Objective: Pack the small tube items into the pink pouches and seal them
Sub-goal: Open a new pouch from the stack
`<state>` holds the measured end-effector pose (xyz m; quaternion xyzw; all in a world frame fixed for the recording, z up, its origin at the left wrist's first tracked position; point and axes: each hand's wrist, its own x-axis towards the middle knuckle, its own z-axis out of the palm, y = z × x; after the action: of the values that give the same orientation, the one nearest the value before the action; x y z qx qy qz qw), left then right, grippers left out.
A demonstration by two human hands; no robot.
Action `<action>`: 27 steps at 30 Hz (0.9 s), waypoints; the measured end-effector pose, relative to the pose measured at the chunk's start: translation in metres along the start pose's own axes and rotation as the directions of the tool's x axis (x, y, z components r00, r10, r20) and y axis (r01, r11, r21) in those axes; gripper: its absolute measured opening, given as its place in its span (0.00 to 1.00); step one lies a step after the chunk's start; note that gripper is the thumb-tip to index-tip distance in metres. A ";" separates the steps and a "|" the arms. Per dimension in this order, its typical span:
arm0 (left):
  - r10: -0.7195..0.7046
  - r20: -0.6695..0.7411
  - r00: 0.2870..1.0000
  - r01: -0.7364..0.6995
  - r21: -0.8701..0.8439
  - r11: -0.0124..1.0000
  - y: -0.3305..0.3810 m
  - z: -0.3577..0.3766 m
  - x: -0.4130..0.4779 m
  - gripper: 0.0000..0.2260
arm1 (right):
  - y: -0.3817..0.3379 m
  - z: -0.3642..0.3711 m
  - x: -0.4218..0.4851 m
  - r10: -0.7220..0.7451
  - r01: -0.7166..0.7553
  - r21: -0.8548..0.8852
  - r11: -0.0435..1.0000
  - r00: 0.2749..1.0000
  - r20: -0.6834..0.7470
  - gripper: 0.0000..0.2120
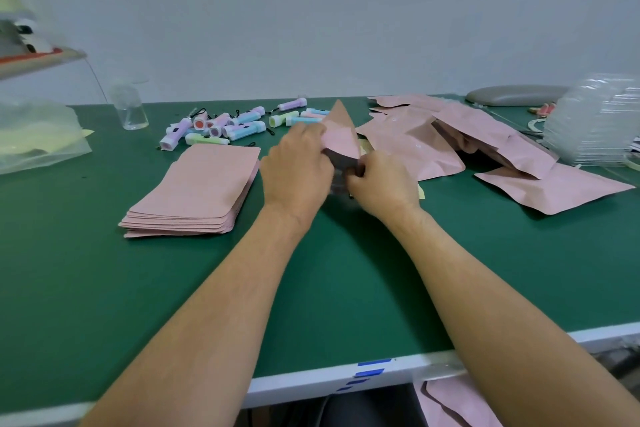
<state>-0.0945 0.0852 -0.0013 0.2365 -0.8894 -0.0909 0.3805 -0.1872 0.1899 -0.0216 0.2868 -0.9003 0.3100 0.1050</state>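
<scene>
Looking down first at a white table rim (311,388) striped with blue tape marks (374,363), with a crumpled pink pouch corner (457,406) showing below it. Reaching across a smooth, matte green mat (104,288) with both bare forearms. Gripping a pink pouch (341,135) above the mat's middle with the left hand (296,170), fingers curled round its left side, tilting its pointed corner up and away. Pinching the pouch's near, lower end with the right hand (381,180), fingertips clenched on the edge (contents not showing from here). Passing, left of the hands, a neat stack of flat pouches (197,191), papery, matte and round-cornered, lying on the mat. Passing, to the right, a loose heap of puffed, creased pouches (485,142), overlapping one another. Finding, farther back, the small tubes (239,126) scattered in a cluster: pastel plastic cylinders in lilac, blue, green and pink, some trailing black loops. Ending at the far edge with a clear glass beaker (130,107) standing upright at left, a cloudy plastic bag (38,135) near it, a grey oblong pad (516,95) and a ribbed stack of clear plastic (595,121) at right.
</scene>
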 end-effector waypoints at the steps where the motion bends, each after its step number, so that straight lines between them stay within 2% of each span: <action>1: -0.031 -0.052 0.998 0.029 -0.030 0.999 -0.003 -0.003 0.002 0.23 | 0.000 0.000 0.000 0.016 -0.016 -0.015 1.000 1.000 -0.020 0.11; 4: -0.051 -0.087 0.995 0.045 -0.070 0.997 -0.003 -0.005 0.004 0.24 | -0.002 -0.001 0.000 0.023 -0.021 0.027 0.999 0.995 -0.100 0.12; 8: -0.073 0.111 0.991 0.079 -0.051 0.996 0.005 0.011 -0.004 0.15 | -0.004 -0.006 -0.002 0.000 0.037 0.168 0.985 0.977 -0.212 0.15; 12: -0.181 0.189 0.965 0.198 -0.078 0.977 -0.006 0.013 0.001 0.17 | -0.003 -0.008 -0.005 -0.064 0.084 0.056 0.995 0.954 -0.292 0.13; 14: -0.183 0.214 0.959 0.205 -0.082 0.975 -0.008 0.011 0.001 0.17 | -0.006 -0.007 -0.005 -0.086 0.096 0.013 0.995 0.936 -0.340 0.12; 17: -0.127 0.246 0.961 0.156 -0.098 0.983 -0.004 0.011 -0.002 0.18 | -0.016 -0.006 -0.011 -0.179 0.207 0.018 0.978 0.886 -0.427 0.10; 19: -0.073 0.269 0.960 0.096 -0.072 0.993 -0.001 0.015 -0.004 0.26 | -0.021 -0.003 -0.013 -0.189 0.234 0.069 0.970 0.898 -0.397 0.06; 21: -0.064 0.275 0.959 0.081 -0.051 0.995 0.001 0.017 -0.007 0.36 | -0.021 0.000 -0.011 -0.087 0.136 0.156 0.978 0.954 -0.286 0.08; 24: -0.099 0.228 0.969 0.122 -0.092 0.988 0.002 0.017 -0.007 0.37 | -0.014 -0.001 -0.005 0.028 -0.011 0.150 0.989 0.994 -0.110 0.11; 27: -0.132 0.161 0.978 0.148 -0.090 0.985 0.003 0.015 -0.005 0.34 | -0.010 0.000 -0.004 0.019 -0.014 0.067 0.998 0.997 -0.077 0.12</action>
<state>-0.1029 0.0896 -0.0138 0.2710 -0.8916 -0.1805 0.3148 -0.1784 0.1853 -0.0179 0.2705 -0.8871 0.3514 0.1275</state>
